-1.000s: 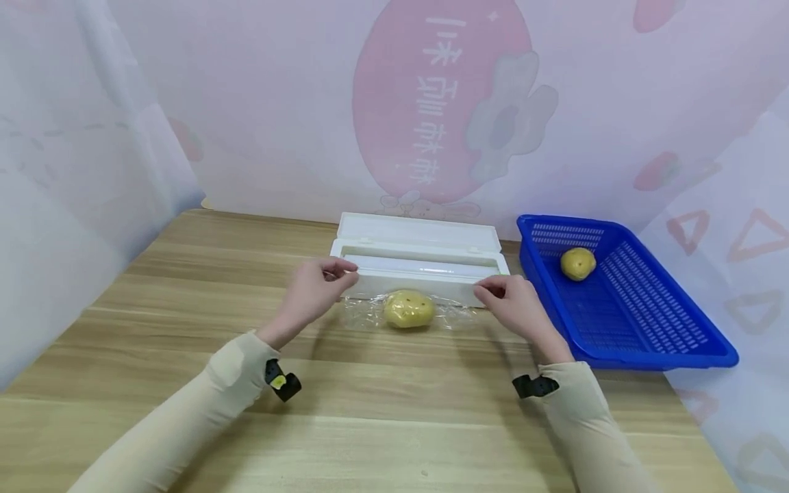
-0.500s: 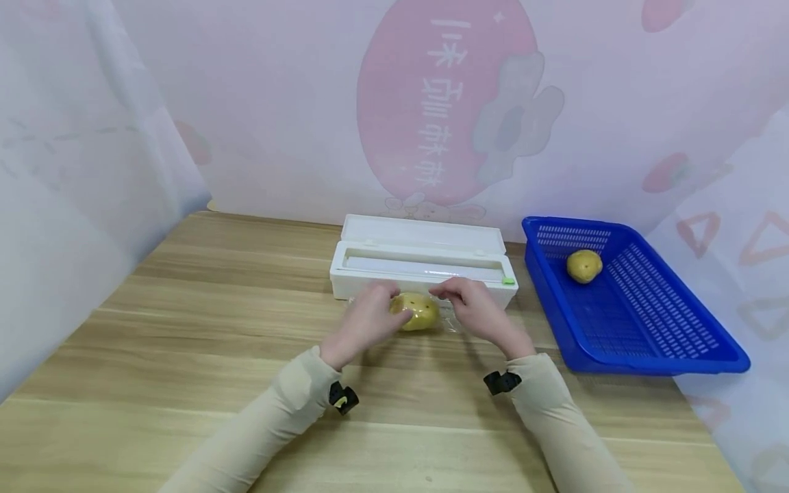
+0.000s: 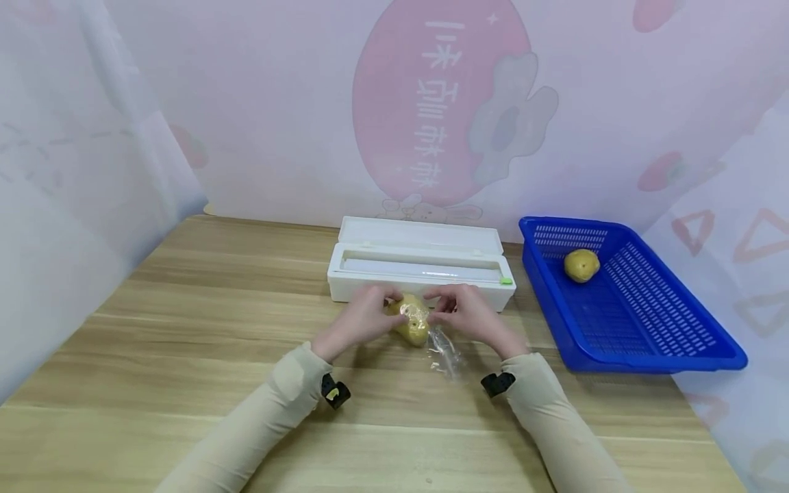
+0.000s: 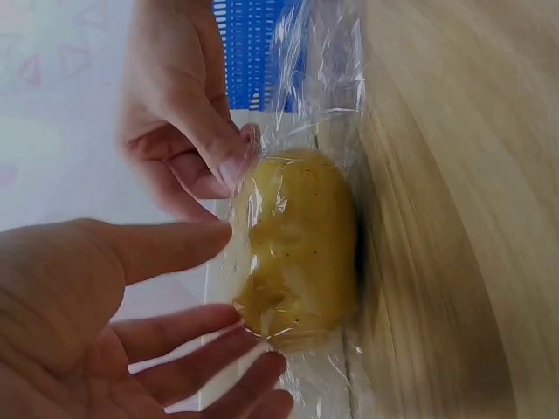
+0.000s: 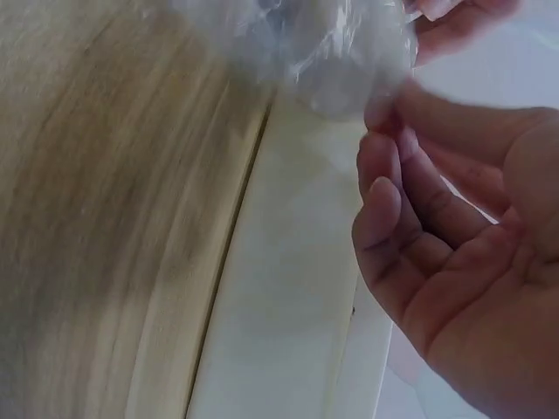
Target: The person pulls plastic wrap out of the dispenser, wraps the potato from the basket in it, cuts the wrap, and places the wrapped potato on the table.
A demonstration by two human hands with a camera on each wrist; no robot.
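A yellow potato (image 3: 414, 327) in clear cling film lies tilted on the table in front of the white box. My left hand (image 3: 357, 320) holds it from the left; in the left wrist view the thumb and fingertips of the left hand (image 4: 79, 305) meet the near side of the wrapped potato (image 4: 301, 244). On its other side my right hand (image 3: 471, 316) pinches the film between thumb and fingers. A loose tail of cling film (image 3: 445, 355) trails toward me from the potato's right. The right wrist view has the right hand (image 5: 463, 236) gripping the crinkled film (image 5: 323, 44).
Behind the hands stands a long white cling film dispenser (image 3: 345, 286), lid raised, a roll inside and a green slider (image 3: 506, 281) at its right end. To the right is a blue plastic basket (image 3: 576, 342) holding another potato (image 3: 581, 266). A printed curtain (image 3: 277, 123) hangs behind.
Both hands have come inward from the film's two ends to the potato. The potato has turned from lying crosswise to slanting, and its film tail now points toward me.
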